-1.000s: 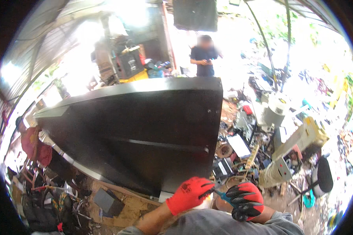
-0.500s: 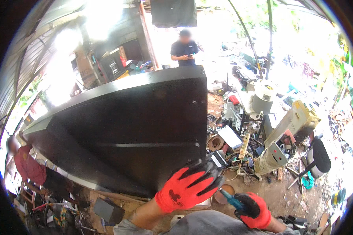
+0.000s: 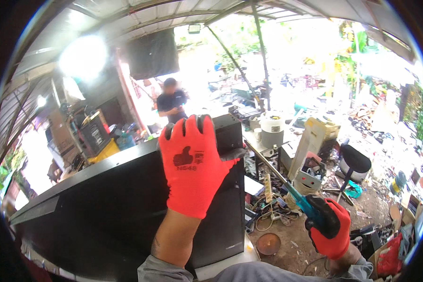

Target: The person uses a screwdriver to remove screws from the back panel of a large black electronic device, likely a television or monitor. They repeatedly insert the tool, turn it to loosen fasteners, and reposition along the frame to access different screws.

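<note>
A large black flat panel (image 3: 113, 202), shaped like a television, stands tilted in front of me. My left hand (image 3: 192, 164), in a red and black glove, is hooked over its top edge near the right corner, thumb toward the right side. My right hand (image 3: 331, 225), gloved the same way, is closed around the teal handle of a long screwdriver (image 3: 293, 191). Its thin shaft points up and left, with the tip near the panel's right corner. I cannot tell whether the tip touches the panel. The left fingertips are hidden behind the edge.
A person in dark clothes (image 3: 172, 101) stands beyond the panel. Scrap and a white bucket-like container (image 3: 271, 129) are to the right, near a black-seated stool (image 3: 355, 160). A round brown disc (image 3: 268, 244) lies on the ground beside the panel's base.
My left hand has moved from the panel's lower right side up to its top edge. The screwdriver has swung away from beside that hand toward the top corner. The view has tilted up and right.
</note>
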Tool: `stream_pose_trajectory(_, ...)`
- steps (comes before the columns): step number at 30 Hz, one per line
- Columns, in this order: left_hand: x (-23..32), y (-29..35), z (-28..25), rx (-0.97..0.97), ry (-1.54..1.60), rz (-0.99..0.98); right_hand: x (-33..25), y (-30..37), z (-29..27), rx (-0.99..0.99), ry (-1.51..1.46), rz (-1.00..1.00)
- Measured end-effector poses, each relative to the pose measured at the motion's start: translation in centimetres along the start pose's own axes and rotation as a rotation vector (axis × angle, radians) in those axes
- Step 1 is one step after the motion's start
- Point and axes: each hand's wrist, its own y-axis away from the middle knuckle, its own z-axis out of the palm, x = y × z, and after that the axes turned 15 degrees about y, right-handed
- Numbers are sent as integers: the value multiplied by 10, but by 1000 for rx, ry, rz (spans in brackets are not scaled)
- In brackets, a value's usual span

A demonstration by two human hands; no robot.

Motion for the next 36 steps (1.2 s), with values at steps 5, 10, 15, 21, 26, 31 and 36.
stream_pose_trajectory(5,-6,0,5,39,-21,45,-36,4,3,0,47,40)
stream_pose_trajectory(10,-6,-12,-8,-154,54,-38,-60,5,7,33,118,122)
stream_pose_trajectory(15,-12,-9,-3,-76,58,4,-73,4,9,17,134,194)
stream_pose_trajectory(21,-14,-2,5,12,37,37,-77,6,8,-20,97,276)
stream_pose_trajectory(26,-14,0,10,119,4,84,-80,6,1,-61,95,313)
stream_pose_trajectory(31,-9,-4,1,28,10,50,-75,7,1,-53,83,274)
stream_pose_trajectory(36,-11,-6,2,17,7,57,-77,7,0,-50,39,293)
